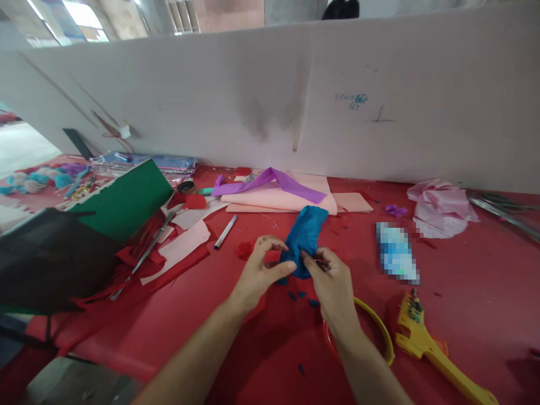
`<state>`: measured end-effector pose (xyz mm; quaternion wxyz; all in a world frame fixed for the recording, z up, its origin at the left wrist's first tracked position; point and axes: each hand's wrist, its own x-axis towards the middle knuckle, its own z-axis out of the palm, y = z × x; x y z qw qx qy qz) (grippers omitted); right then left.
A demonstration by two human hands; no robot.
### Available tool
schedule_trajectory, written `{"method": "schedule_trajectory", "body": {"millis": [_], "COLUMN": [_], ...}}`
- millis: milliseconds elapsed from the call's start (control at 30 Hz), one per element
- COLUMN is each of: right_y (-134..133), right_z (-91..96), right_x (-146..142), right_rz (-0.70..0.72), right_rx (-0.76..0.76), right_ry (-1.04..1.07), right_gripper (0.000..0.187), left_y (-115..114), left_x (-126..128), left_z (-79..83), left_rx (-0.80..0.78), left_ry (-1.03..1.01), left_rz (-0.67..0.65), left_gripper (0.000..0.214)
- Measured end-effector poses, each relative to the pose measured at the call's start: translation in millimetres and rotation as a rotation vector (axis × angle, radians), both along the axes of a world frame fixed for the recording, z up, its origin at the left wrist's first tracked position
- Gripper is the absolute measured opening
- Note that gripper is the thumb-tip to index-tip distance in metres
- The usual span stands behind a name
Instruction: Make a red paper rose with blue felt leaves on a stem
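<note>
Red table (181, 323); scraps (313, 302), yellow band (386, 337) near held blue fabric (310, 228).

displays a handwritten inscription (351, 101) in blue-green ink on the tall, flat, off-white board (202, 101) standing behind the red tabletop (169, 323). reads on the upper line approximately as "7500", with the leading digit faint and uncertain; terminates there in a heavily overwritten, rounded character, not legible. reads on the lower, shorter line as "167", with the final digit less certain. shows below and to the right, on the same surface, a thin, dark, right-angled line mark (385, 118), resembling a capital letter l.
</note>
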<state>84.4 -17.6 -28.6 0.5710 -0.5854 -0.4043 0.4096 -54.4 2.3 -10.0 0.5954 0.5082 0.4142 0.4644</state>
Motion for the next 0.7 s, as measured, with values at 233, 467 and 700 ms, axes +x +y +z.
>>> {"method": "schedule_trajectory", "body": {"millis": [233, 467, 700], "right_y": [-2, -3, -6], "right_z": [0.2, 5.6, 7.9], "right_x": [3, 5, -2], "right_rz": [-0.088, -0.054, 0.062], "right_rx": [0.03, 0.036, -0.043], "right_ry": [-0.129, -0.16, -0.214], "right_gripper": [0.027, 0.027, 0.032], "left_y": [-1, 1, -6], "left_x": [8, 5, 19], "left_z": [-5.5, -4.7, -13.4], "left_rx": [-0.174, -0.288, -0.186], "left_ry": [0.011, -0.258, -0.123], "left_rz": [-0.031, 0.015, 0.072], "left_gripper": [0.027, 0.033, 0.03]}}
